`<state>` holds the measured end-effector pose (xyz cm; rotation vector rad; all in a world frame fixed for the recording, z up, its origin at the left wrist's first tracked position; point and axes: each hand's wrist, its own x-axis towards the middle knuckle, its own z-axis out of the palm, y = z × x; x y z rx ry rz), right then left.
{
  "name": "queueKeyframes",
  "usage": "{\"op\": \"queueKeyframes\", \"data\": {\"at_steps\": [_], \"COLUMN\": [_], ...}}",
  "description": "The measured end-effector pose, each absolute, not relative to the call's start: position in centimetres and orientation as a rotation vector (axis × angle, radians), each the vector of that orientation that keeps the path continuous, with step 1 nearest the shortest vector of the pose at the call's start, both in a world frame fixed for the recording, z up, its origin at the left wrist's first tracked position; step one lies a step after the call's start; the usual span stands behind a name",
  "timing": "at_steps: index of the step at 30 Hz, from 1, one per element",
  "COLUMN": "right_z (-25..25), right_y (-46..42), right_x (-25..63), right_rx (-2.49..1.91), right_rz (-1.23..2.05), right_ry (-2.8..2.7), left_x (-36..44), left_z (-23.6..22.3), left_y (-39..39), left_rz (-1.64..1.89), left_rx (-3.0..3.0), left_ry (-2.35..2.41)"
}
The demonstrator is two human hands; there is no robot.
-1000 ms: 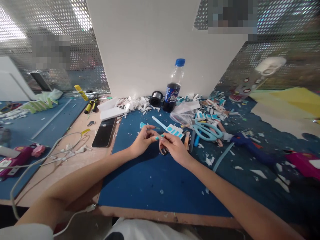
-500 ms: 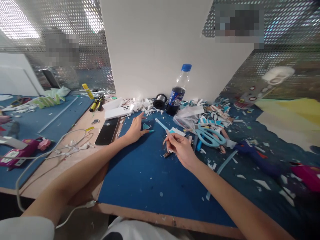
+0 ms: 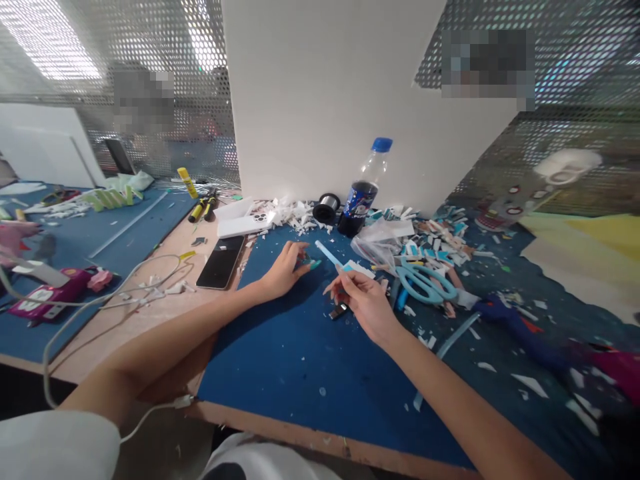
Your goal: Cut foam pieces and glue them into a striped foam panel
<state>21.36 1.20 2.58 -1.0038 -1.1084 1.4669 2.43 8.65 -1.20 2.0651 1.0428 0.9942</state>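
Note:
My left hand (image 3: pixel 286 268) rests on the blue cutting mat (image 3: pixel 300 360), its fingers curled round a small teal piece (image 3: pixel 311 264). My right hand (image 3: pixel 361 301) hovers just right of it and pinches a light-blue strip with a white and blue striped end (image 3: pixel 336 261). The strip points up and left toward the bottle. A small dark clip (image 3: pixel 339 311) lies on the mat under my right hand.
A cola bottle (image 3: pixel 364 189) and a wire spool (image 3: pixel 327 208) stand by the white board. Blue scissors (image 3: pixel 424 281), a plastic bag and paper scraps lie to the right. To the left lie a black phone (image 3: pixel 221 261), a white phone case, a glue gun (image 3: pixel 45 295) and cables.
My hands, together a second ago, have come apart. The left hand went up and left to the teal piece and closed on it. The right hand kept the strip.

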Motion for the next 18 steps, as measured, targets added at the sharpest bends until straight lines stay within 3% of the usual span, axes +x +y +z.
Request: {"op": "queueKeyframes", "data": {"at_steps": [18], "right_z": [1.8], "right_y": [1.3], "right_x": [21.5], "right_rx": [-0.81], "right_rz": [1.716], "right_ry": [-1.065], "left_x": [3.9], "left_z": [-1.1], "left_y": [6.0], "left_rz": [0.928], "left_rx": [1.43], "left_ry": [0.607]}}
